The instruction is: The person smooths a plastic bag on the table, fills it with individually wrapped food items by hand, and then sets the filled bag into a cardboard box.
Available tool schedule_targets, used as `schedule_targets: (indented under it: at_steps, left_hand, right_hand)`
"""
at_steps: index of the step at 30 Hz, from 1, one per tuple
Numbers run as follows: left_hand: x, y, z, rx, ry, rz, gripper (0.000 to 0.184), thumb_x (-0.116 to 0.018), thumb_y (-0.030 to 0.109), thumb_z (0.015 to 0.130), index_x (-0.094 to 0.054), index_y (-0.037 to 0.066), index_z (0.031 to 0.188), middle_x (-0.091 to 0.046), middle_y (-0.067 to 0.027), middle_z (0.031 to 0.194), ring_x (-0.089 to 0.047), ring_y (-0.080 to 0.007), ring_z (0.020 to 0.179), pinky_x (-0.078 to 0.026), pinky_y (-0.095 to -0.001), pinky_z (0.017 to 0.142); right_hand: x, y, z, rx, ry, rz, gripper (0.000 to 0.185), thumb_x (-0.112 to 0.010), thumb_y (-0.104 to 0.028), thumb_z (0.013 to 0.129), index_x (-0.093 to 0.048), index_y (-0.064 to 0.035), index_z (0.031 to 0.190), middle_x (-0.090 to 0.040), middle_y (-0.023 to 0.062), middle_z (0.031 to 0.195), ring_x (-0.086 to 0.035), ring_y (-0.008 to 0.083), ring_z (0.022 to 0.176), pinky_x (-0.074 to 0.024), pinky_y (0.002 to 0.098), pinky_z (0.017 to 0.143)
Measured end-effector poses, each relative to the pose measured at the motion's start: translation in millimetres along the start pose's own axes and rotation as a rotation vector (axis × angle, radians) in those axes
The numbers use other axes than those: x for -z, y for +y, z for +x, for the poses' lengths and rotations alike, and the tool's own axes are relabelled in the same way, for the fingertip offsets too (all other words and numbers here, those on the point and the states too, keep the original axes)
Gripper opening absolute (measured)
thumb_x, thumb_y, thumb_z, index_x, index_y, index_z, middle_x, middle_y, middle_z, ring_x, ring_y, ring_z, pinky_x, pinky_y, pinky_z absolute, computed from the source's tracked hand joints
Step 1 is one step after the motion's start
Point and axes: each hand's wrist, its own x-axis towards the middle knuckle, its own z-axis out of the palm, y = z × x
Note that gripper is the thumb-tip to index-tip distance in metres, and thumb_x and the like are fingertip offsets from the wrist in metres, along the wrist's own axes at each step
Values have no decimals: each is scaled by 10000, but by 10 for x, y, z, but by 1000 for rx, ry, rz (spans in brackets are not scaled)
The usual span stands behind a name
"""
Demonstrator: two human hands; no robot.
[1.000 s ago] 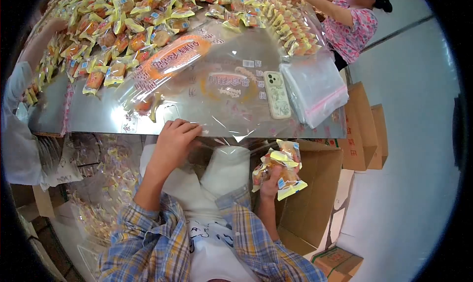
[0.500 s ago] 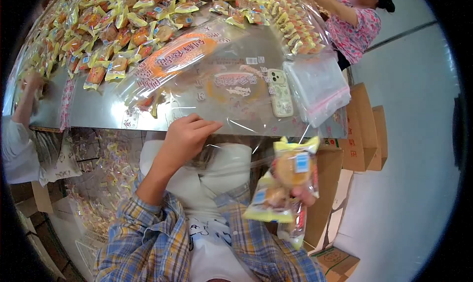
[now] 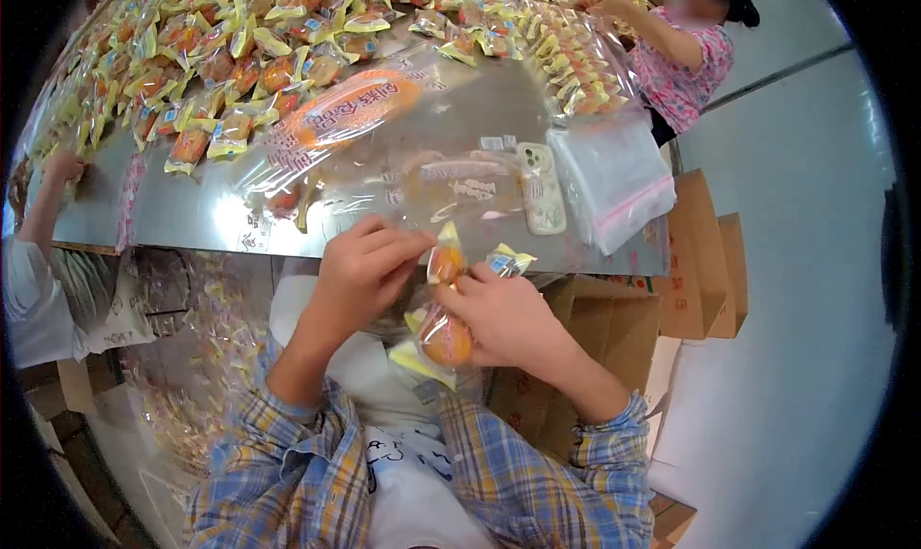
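Several wrapped cakes [image 3: 446, 338] in clear and yellow packets are gripped by my right hand [image 3: 504, 319] just off the table's front edge. My left hand [image 3: 360, 271] is closed in a pinch on the edge of a clear printed plastic bag [image 3: 460, 189], close beside the packets. That bag lies over the metal table, its mouth toward me. Another printed bag [image 3: 355, 112] with an orange label lies behind it to the left. How far the packets are inside the bag's mouth I cannot tell.
Wrapped cakes [image 3: 221, 64] heap across the back. A phone [image 3: 542, 189] and a stack of clear bags [image 3: 619, 175] lie at the right. Cardboard boxes [image 3: 609, 333] stand below. One person [image 3: 686, 59] is at the back right; another person's arm [image 3: 43, 203] is at left.
My right hand has brought the wrapped cakes from the right up to the bag's edge beside my left hand. My left hand has risen slightly and now pinches the bag.
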Motion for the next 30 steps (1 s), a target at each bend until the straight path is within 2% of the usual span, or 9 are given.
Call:
schedule_targets:
  at_steps: [9, 12, 15, 18, 22, 23, 25, 28, 30]
  left_hand:
    - [6, 237, -20, -85, -4, -135, 379, -770, -44, 685, -772, 67, 1047, -766, -57, 1043, -661, -255, 821, -572, -353, 716]
    - [-8, 271, -63, -107, -12, -129, 383, -756, -35, 681, -773, 75, 1047, -763, -45, 1043, -664, -246, 822, -576, -350, 710]
    - [-145, 378, -153, -137, -58, -219, 344, -728, -41, 694, -770, 63, 1019, -763, -49, 1069, -660, -249, 834, -570, -352, 710]
    - [-443, 583, -335, -216, -175, -293, 274, -693, 37, 736, -754, 68, 1002, -742, -46, 1142, -654, -254, 859, -567, -353, 715]
    - [-735, 990, -770, -472, -455, -188, 322, -668, 110, 799, -735, 110, 1115, -698, -22, 1247, -650, -218, 961, -565, -329, 727]
    - [-762, 1003, -846, -481, -420, -203, 322, -666, 117, 816, -730, 118, 1131, -688, -22, 1269, -643, -210, 989, -559, -321, 728]
    - [-807, 1024, -942, -496, -349, -242, 322, -660, 131, 849, -721, 134, 1165, -666, -21, 1311, -629, -192, 1045, -548, -304, 730]
    - [-654, 918, -806, -489, -79, -165, 305, -645, 144, 851, -716, 108, 1145, -646, 0, 1237, -596, -181, 1038, -507, -262, 714]
    - [-615, 811, -757, -491, 207, 26, 414, -743, 214, 841, -663, 134, 1240, -579, -54, 1363, -574, -246, 1100, -503, -357, 804]
  right_hand:
    - [-208, 67, 140, -473, 307, -64, 679, -805, -251, 707, -569, -111, 1328, -673, 100, 1011, -628, 336, 986, -571, 446, 731]
    - [-341, 238, 136, -604, 238, 155, 815, -861, -225, 661, -517, -109, 1390, -617, 133, 1248, -606, 362, 1084, -587, 473, 776]
    - [-504, 323, 220, -807, 357, 62, 846, -861, -218, 660, -497, -81, 1411, -615, 163, 1250, -600, 387, 1087, -569, 488, 819]
    - [-598, 326, 215, -656, 517, 40, 834, -834, -236, 700, -481, -71, 1437, -604, 196, 1277, -598, 406, 1103, -556, 492, 845]
    - [-539, 340, 327, -708, 605, 223, 856, -833, -220, 703, -474, -23, 1454, -651, 216, 1153, -624, 430, 1014, -537, 505, 864]
    - [-513, 365, 312, -669, 702, 202, 826, -816, -127, 698, -482, -9, 1444, -671, 217, 1078, -652, 409, 965, -541, 483, 851]
    - [-518, 565, 254, -626, 887, 474, 782, -779, -82, 716, -487, -8, 1438, -678, 203, 1081, -668, 383, 986, -547, 456, 847]
    - [-265, 553, 23, -687, 957, 519, 780, -758, -51, 731, -451, -11, 1446, -686, 176, 1095, -680, 316, 1044, -545, 380, 882]
    - [-404, 741, -92, -698, 1076, 437, 828, -784, -48, 707, -426, -7, 1452, -686, 166, 1088, -676, 296, 1049, -537, 352, 911]
